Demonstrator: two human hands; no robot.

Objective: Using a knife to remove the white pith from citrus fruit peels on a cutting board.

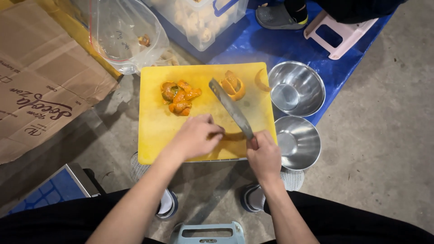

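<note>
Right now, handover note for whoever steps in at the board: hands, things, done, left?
Left hand: pressing a peel strip onto the yellow cutting board.
Right hand: grips the knife, blade angled up over the board.
Done: pile of cut peel upper left, curled peel upper right.
Left: strip under the fingers is uncut; both steel bowls look empty.
</note>
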